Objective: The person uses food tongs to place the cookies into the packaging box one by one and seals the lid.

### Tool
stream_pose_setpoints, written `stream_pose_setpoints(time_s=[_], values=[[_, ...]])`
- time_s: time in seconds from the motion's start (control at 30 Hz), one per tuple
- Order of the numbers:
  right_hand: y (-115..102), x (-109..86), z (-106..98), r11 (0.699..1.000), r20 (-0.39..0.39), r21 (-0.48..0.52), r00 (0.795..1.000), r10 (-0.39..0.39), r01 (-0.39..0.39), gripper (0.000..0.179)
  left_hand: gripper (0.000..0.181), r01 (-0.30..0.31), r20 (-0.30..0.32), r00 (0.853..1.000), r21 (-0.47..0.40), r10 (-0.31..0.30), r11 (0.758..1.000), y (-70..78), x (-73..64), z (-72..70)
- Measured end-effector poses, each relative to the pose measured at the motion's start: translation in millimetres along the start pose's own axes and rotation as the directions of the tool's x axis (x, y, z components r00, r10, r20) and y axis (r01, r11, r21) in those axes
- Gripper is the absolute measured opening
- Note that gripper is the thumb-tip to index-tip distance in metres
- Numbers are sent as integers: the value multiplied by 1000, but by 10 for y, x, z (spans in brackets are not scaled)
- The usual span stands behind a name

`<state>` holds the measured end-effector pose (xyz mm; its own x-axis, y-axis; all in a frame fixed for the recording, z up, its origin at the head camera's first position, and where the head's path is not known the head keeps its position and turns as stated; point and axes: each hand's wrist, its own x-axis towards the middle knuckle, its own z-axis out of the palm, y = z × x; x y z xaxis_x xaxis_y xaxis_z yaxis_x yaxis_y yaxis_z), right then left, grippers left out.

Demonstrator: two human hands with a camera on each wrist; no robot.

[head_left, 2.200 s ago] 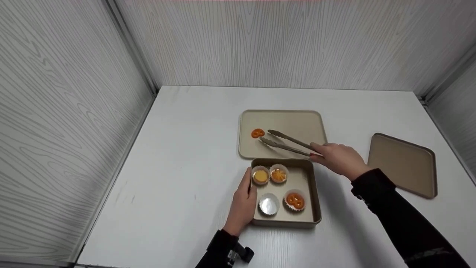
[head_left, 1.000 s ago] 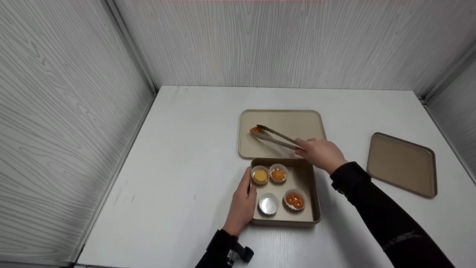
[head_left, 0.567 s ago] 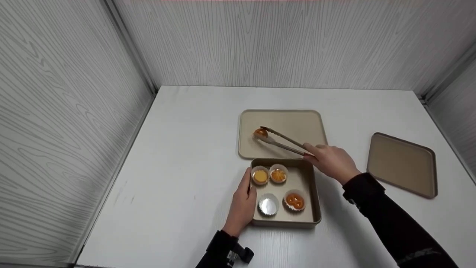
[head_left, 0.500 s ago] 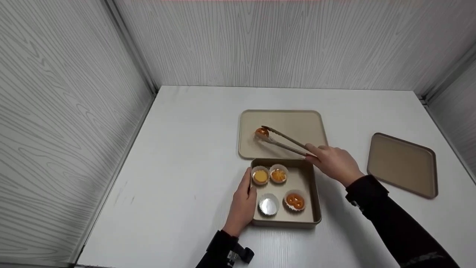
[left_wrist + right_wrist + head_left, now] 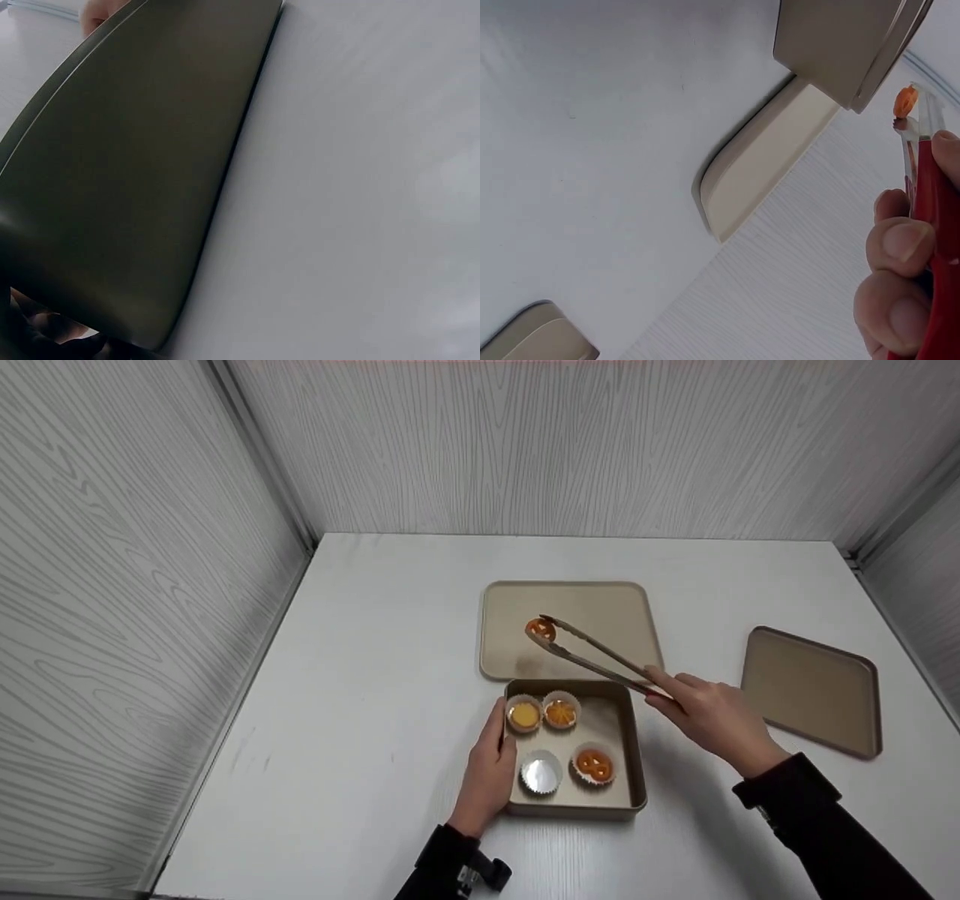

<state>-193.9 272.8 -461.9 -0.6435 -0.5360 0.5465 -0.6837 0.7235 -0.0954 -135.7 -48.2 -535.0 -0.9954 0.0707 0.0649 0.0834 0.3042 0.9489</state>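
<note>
My right hand [image 5: 709, 716] grips red-handled tongs [image 5: 592, 664]. Their tips pinch an orange pretzel-shaped piece of food [image 5: 541, 629], which hangs above the beige tray [image 5: 615, 607] and casts a shadow on it. My left hand [image 5: 489, 769] holds the left wall of a deep square baking pan [image 5: 626, 735]; the pan's outer side fills much of the left wrist view. Inside are a cup with a yellow round piece [image 5: 525, 715], one with an orange star-patterned piece [image 5: 560, 714], one with a pretzel-shaped piece [image 5: 595, 766], and a silvery cup [image 5: 541, 775] holding nothing.
A brown shallow tray [image 5: 817, 690] lies turned at the right side of the white table [image 5: 360, 660]. The beige tray sits directly behind the pan. Wood-grain panels [image 5: 480, 450] stand behind and at both sides.
The tongs have closed on the pretzel-shaped piece and lifted it from the beige tray, then drawn it rightward. My right hand has moved back toward the right. The left hand and pan stay put.
</note>
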Motion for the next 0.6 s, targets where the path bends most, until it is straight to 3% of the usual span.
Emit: stream_pose_setpoints(time_s=[0.2, 0.6], values=[[-33, -99, -90, 996, -61, -30, 994, -87, 86, 35, 59, -7, 3, 1000, 15, 7, 1000, -5, -2, -3], [-140, -215, -260, 992, -82, -65, 990, -115, 109, 47, 59, -7, 0, 1000, 18, 7, 1000, -2, -1, -4]])
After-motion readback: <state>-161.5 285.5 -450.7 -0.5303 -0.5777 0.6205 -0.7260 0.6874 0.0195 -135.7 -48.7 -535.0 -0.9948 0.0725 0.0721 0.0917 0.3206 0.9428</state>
